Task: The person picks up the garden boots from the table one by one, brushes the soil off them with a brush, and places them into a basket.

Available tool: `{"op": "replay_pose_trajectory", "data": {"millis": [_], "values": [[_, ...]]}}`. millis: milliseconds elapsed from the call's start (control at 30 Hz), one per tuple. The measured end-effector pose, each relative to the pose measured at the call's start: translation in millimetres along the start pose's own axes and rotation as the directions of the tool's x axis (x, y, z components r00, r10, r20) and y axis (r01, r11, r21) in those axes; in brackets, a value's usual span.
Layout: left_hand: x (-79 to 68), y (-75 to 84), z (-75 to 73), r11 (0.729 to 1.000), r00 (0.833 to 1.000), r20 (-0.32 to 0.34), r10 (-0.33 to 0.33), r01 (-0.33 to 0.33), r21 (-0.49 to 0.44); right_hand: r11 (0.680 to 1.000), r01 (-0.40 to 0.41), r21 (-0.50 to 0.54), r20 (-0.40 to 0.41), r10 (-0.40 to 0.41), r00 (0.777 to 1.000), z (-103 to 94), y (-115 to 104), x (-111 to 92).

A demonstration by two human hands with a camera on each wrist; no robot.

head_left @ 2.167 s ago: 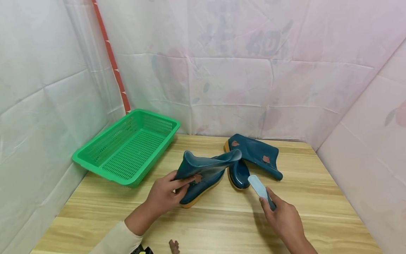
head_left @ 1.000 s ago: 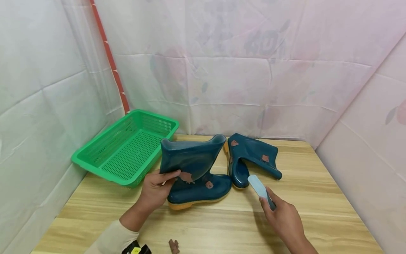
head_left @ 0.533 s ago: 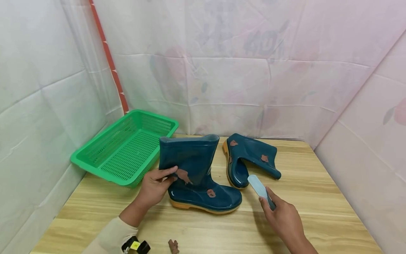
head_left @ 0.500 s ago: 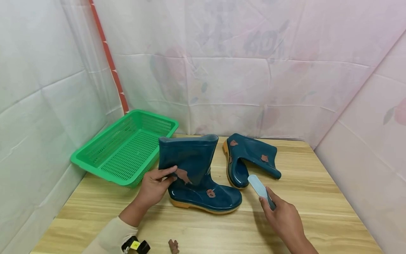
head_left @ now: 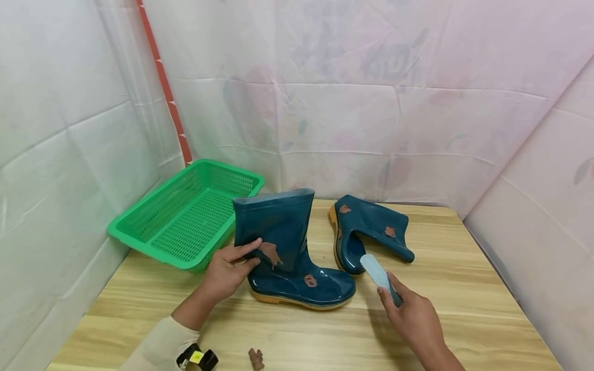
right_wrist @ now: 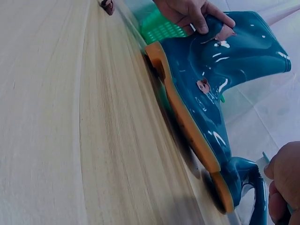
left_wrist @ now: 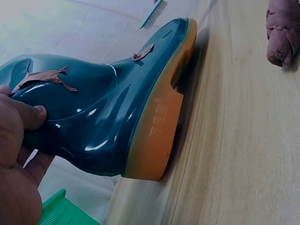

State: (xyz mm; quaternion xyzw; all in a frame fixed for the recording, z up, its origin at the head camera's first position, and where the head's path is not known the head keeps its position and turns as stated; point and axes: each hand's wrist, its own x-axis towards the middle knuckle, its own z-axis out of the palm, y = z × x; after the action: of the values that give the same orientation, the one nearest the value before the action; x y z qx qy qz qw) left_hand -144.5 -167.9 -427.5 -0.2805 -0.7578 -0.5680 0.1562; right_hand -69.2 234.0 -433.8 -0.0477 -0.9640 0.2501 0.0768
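Observation:
A dark blue-green rubber boot with an orange sole stands upright, toe to the right. Brown clay-like smears mark its shaft and foot. My left hand grips the back of the shaft between thumb and fingers, and the left wrist view shows the heel close to the tabletop. My right hand holds a small light-blue brush by its dark handle; bristles show along its edge in the left wrist view. The brush is apart from the held boot. Behind it, a second boot lies on its side, also smeared.
A green plastic basket stands at the back left of the wooden table. Near the front edge lies a brown clay-like lump. Pale cloth hangs as walls around the table's back and sides.
My left hand has turned the boot from tilted, with its toe pointing away, to upright with its toe to the right. The right hand and brush have stayed nearly still.

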Motion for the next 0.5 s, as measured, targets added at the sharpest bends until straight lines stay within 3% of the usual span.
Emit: {"op": "replay_pose_trajectory", "data": {"millis": [500], "values": [[1.2,3.5,-6.0,0.994,0.993,0.099,-0.057,0.048,0.094,0.985,0.173,0.017,0.0,-0.173,0.985,11.6,-31,-5]]}}
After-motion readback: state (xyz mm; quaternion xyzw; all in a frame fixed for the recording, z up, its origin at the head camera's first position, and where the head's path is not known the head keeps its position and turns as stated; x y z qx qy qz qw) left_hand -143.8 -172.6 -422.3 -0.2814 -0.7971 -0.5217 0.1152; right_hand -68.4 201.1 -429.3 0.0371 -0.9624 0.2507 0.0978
